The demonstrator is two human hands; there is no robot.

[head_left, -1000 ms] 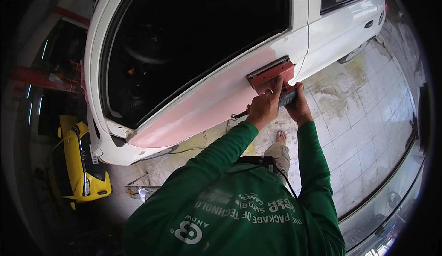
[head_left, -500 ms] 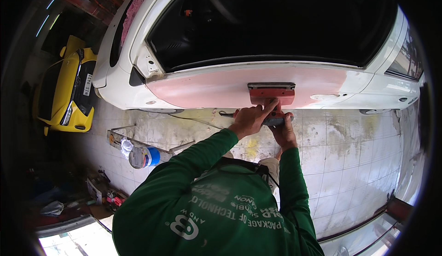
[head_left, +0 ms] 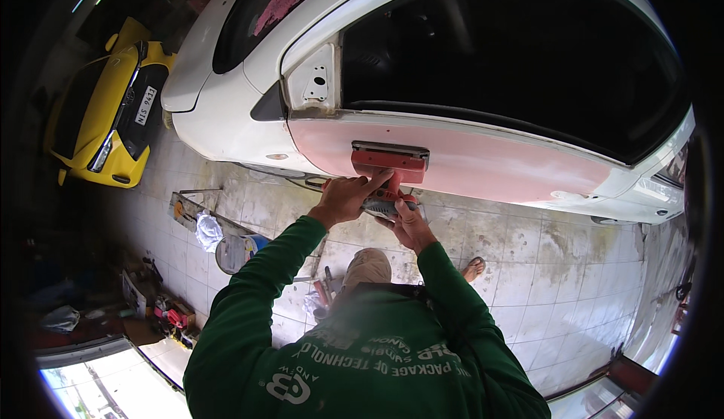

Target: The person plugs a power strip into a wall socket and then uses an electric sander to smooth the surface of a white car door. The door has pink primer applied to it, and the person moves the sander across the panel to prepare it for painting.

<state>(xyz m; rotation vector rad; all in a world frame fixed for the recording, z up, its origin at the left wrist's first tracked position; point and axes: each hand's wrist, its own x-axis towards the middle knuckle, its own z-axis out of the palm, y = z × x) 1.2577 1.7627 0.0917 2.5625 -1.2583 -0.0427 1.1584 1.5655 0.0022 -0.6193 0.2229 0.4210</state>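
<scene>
Both my hands hold a red-and-grey electric sander (head_left: 388, 165), with its flat rectangular pad against the pink-coated band (head_left: 490, 164) on the white car's door. My left hand (head_left: 343, 199) is wrapped round the cord end of the body, one finger stretched toward the pad. From the other side, my right hand (head_left: 409, 227) grips the grey part, thumb on top. Its lower fingers are partly hidden under the tool. A power cord runs off to the left below the door edge. Above the pink band is the dark side window (head_left: 513, 64).
A yellow car (head_left: 113, 117) stands at the left. A low bench (head_left: 185, 209) holds a white crumpled bag (head_left: 209, 232) and a can (head_left: 232, 253). Tools and boxes (head_left: 170, 310) lie at the lower left. Stained white tiles (head_left: 520, 249) cover the floor.
The sander and both hands have moved left along the pink door panel, toward the front of the car. My view has shifted too, and a foot now shows on the floor at right.
</scene>
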